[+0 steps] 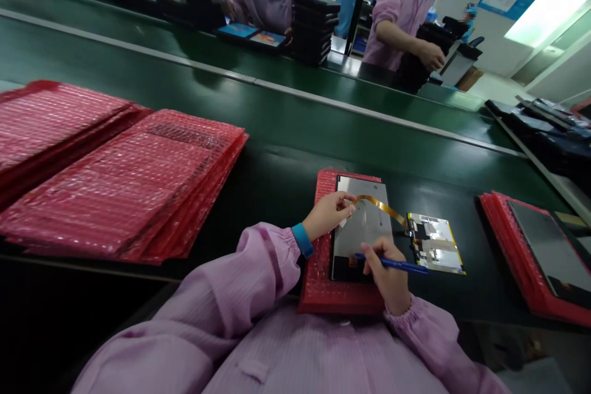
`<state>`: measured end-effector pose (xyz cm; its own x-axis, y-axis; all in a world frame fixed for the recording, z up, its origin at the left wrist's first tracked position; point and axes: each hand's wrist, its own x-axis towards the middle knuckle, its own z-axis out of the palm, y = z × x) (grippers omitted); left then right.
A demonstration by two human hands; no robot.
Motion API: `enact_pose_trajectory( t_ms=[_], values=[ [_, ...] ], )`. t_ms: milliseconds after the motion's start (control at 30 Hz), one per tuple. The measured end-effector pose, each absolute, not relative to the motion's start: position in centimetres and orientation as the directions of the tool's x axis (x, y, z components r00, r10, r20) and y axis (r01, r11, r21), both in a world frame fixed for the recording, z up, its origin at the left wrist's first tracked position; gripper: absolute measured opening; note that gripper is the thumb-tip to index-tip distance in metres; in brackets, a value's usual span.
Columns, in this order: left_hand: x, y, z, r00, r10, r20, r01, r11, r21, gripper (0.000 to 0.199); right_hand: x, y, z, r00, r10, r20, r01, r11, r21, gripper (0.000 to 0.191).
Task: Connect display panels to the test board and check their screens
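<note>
A tablet-sized display panel (369, 221), its silvery back upward, lies on a red bubble-wrap bag (341, 300) in front of me. My left hand (330, 212) pinches one end of an orange flex cable (379, 205) above the panel's upper part. The cable arches right to a small board with silver plates and yellow edges (436, 243), lying flat on the dark mat. In my right hand (388, 271) is a blue pen-like tool (402, 265), held across the panel's lower part, its tip near the dark strip there.
Piles of red bubble-wrap bags (120, 188) lie at left. Another display panel (551, 246) rests on red bags at right. Beyond a metal rail (277, 87), co-workers in pink stand by stacks of dark devices (314, 28). More dark devices (549, 135) lie far right.
</note>
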<state>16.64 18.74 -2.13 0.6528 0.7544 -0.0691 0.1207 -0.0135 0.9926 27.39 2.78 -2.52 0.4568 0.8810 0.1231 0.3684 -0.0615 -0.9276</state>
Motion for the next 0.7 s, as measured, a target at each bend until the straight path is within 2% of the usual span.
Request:
enact_pose_trajectory(
  t_ms=[300,533,700],
  values=[
    [16.6,18.7,-2.0,0.658,0.749,-0.081,0.133,-0.01,0.991,0.025,27.3,2.9,-2.9,0.39,0.906,0.164,0.48,-0.048,-0.876,0.044],
    [16.5,18.9,-2.1,0.663,0.744,-0.088,0.127,0.004,0.992,0.026,27.3,2.8,-3.0,0.4,0.887,0.231,0.537,-0.023,-0.843,0.044],
    [16.4,19.0,-2.4,0.66,0.748,-0.07,0.108,-0.002,0.994,0.027,29.1,1.5,-3.0,0.451,0.812,0.372,0.62,0.015,-0.784,0.035]
  ],
)
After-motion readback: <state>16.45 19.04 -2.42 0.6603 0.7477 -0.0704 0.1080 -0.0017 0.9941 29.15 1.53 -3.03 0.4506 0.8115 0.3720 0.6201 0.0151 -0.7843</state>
